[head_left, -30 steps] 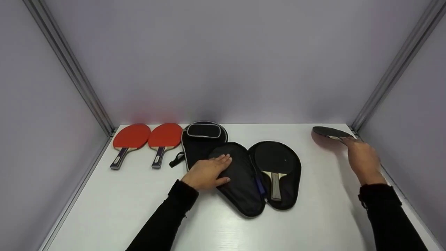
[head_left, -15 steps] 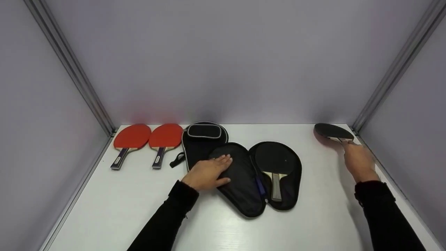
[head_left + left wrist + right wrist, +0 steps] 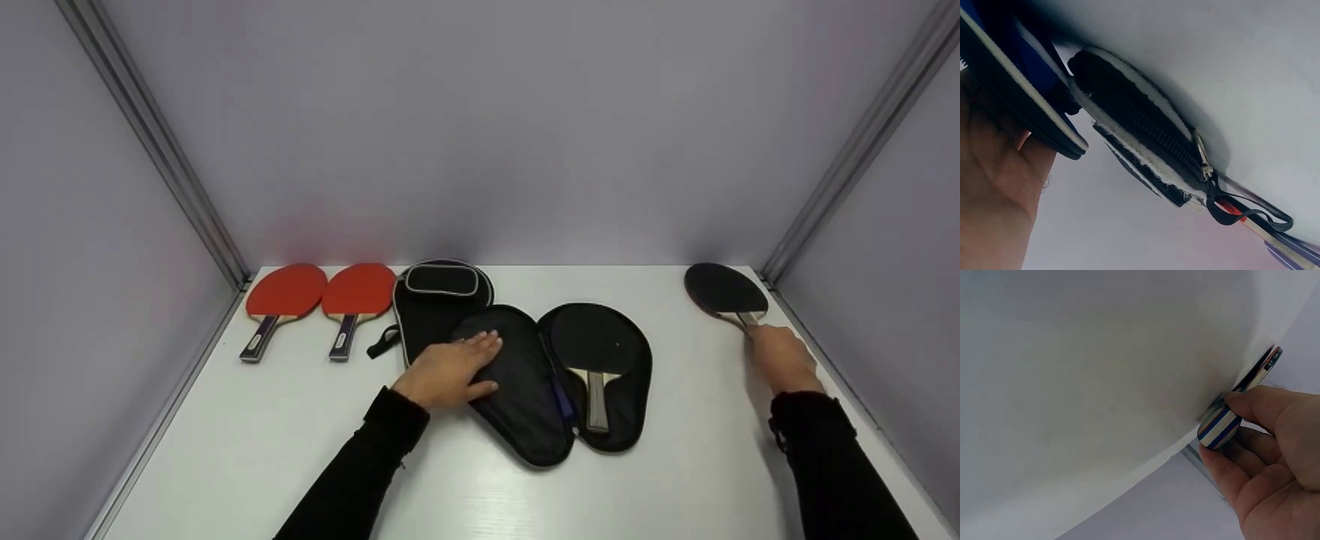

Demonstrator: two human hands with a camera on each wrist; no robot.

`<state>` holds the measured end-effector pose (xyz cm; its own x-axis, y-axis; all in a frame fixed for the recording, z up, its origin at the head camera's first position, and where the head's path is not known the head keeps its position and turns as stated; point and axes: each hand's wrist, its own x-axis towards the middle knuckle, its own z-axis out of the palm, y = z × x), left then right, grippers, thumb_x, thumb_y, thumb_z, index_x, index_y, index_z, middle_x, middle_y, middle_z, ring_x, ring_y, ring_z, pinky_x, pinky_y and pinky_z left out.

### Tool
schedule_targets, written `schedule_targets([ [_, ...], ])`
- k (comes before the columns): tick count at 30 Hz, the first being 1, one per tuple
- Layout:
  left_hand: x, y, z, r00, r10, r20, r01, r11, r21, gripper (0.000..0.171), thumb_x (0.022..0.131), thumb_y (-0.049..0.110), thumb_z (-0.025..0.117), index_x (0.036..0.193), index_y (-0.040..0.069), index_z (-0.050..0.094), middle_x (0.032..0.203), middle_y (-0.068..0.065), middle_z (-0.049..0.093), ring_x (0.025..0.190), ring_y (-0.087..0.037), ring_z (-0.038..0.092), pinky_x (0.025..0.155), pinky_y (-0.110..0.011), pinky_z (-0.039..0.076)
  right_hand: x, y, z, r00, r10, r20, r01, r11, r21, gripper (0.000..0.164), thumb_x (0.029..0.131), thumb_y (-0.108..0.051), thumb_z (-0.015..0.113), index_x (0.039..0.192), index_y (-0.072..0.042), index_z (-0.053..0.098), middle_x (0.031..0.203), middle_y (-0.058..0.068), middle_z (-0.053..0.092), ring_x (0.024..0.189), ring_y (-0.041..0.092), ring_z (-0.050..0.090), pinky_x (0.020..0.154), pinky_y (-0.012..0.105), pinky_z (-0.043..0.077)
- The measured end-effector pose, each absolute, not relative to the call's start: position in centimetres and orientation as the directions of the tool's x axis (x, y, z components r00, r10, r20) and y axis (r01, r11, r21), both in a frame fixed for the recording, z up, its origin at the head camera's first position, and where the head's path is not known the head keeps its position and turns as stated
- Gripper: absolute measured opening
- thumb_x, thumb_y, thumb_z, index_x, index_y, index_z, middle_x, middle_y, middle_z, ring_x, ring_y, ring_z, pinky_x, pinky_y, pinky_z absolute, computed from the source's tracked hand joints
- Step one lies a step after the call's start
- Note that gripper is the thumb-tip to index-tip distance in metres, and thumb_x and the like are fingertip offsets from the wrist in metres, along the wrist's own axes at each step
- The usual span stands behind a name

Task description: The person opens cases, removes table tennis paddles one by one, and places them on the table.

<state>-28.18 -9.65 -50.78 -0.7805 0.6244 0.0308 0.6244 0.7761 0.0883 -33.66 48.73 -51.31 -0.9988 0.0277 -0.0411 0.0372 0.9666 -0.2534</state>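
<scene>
At the far right of the head view, my right hand (image 3: 784,360) holds a black-faced table tennis bat (image 3: 721,289) by its handle. The right wrist view has thumb and fingers pinching the striped handle (image 3: 1219,428), with the blade close to the white surface; whether it touches is unclear. My left hand (image 3: 450,373) lies with straight fingers on the left half of an unfolded black bat case (image 3: 521,412). In the case's right half sits another black-faced bat (image 3: 589,341), handle toward me. The left wrist view catches the case's zipped edge (image 3: 1027,115) over my palm.
A second black case (image 3: 424,319) with grey piping and a strap lies behind the unfolded one, partly covered by it. Two red-faced bats (image 3: 289,291) lie at the back left. Grey walls (image 3: 480,150) enclose the white table (image 3: 300,450) at the back and sides.
The bat in my right hand has tilted down from a steep angle to nearly flat at the table's back right corner, shifting slightly right. My left hand has stayed on the case.
</scene>
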Motion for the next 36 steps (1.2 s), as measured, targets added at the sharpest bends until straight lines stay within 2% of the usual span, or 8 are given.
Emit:
schedule_targets([
  [7, -28.3, -9.6, -51.0, -0.779, 0.626, 0.038, 0.626, 0.774, 0.093, 0.077, 0.118, 0.051, 0.067, 0.18, 0.009, 0.048, 0.187, -0.009, 0.048, 0.173, -0.028, 0.052, 0.14, -0.048, 0.05, -33.6, 49.4, -51.2, -0.998, 0.012, -0.069, 0.03, 0.962, -0.271, 0.03, 0.116, 0.002, 0.043, 0.134, 0.014, 0.063, 0.122, 0.055, 0.067, 0.096, 0.064, 0.074, 0.069, 0.063, 0.062],
  [11, -28.4, -9.6, -50.9, -0.777, 0.628, 0.031, 0.628, 0.772, 0.096, 0.077, 0.118, 0.051, 0.067, 0.18, 0.009, 0.048, 0.187, -0.01, 0.048, 0.173, -0.029, 0.051, 0.141, -0.047, 0.049, -33.4, 49.4, -50.9, -0.997, -0.028, -0.075, -0.008, 0.967, -0.255, 0.026, 0.115, 0.002, 0.045, 0.129, 0.015, 0.063, 0.117, 0.053, 0.068, 0.093, 0.059, 0.073, 0.073, 0.066, 0.062],
  [16, -28.3, -9.6, -50.9, -0.779, 0.627, 0.024, 0.626, 0.774, 0.101, 0.077, 0.118, 0.051, 0.068, 0.18, 0.009, 0.047, 0.187, -0.01, 0.048, 0.173, -0.028, 0.051, 0.141, -0.047, 0.049, -33.2, 48.8, -50.6, -0.997, -0.052, -0.048, -0.037, 0.963, -0.266, 0.018, 0.111, 0.001, 0.057, 0.117, 0.015, 0.067, 0.107, 0.045, 0.073, 0.086, 0.053, 0.072, 0.071, 0.065, 0.062],
  [19, -28.3, -9.6, -50.8, -0.78, 0.626, 0.025, 0.625, 0.774, 0.102, 0.077, 0.118, 0.05, 0.068, 0.18, 0.008, 0.048, 0.187, -0.01, 0.048, 0.173, -0.028, 0.051, 0.14, -0.048, 0.05, -33.0, 48.0, -50.3, -0.998, -0.063, -0.006, -0.059, 0.963, -0.263, 0.029, 0.11, -0.004, 0.065, 0.128, 0.019, 0.066, 0.107, 0.043, 0.075, 0.085, 0.051, 0.075, 0.07, 0.064, 0.063],
  [23, -28.3, -9.6, -50.7, -0.783, 0.622, 0.021, 0.62, 0.778, 0.101, 0.078, 0.118, 0.051, 0.067, 0.18, 0.008, 0.047, 0.188, -0.009, 0.047, 0.174, -0.027, 0.05, 0.14, -0.047, 0.05, -32.7, 46.2, -49.7, -0.995, -0.091, 0.046, -0.099, 0.971, -0.22, 0.058, 0.112, -0.01, 0.068, 0.156, 0.024, 0.052, 0.141, 0.05, 0.069, 0.108, 0.065, 0.078, 0.084, 0.071, 0.068],
  [27, -28.3, -9.6, -50.7, -0.784, 0.62, 0.021, 0.619, 0.779, 0.1, 0.078, 0.119, 0.051, 0.067, 0.18, 0.009, 0.046, 0.188, -0.009, 0.046, 0.174, -0.027, 0.05, 0.141, -0.047, 0.049, -32.2, 44.1, -49.1, -0.986, -0.131, 0.105, -0.149, 0.97, -0.193, 0.064, 0.113, -0.012, 0.07, 0.163, 0.022, 0.049, 0.166, 0.048, 0.05, 0.139, 0.069, 0.065, 0.105, 0.076, 0.065],
  [31, -28.3, -9.6, -50.8, -0.784, 0.62, 0.019, 0.618, 0.78, 0.1, 0.077, 0.119, 0.051, 0.067, 0.18, 0.009, 0.047, 0.188, -0.009, 0.047, 0.174, -0.028, 0.05, 0.141, -0.048, 0.049, -31.5, 42.0, -48.8, -0.96, -0.2, 0.194, -0.233, 0.958, -0.166, 0.062, 0.11, -0.01, 0.075, 0.16, 0.021, 0.054, 0.165, 0.045, 0.055, 0.147, 0.067, 0.062, 0.112, 0.076, 0.062],
  [36, -28.2, -9.6, -50.8, -0.785, 0.619, 0.014, 0.616, 0.779, 0.115, 0.077, 0.119, 0.05, 0.067, 0.18, 0.008, 0.046, 0.189, -0.009, 0.046, 0.175, -0.028, 0.049, 0.142, -0.048, 0.047, -30.7, 39.7, -48.9, -0.908, -0.288, 0.304, -0.333, 0.937, -0.105, 0.06, 0.106, -0.009, 0.082, 0.155, 0.02, 0.062, 0.158, 0.043, 0.065, 0.14, 0.062, 0.07, 0.113, 0.074, 0.062],
])
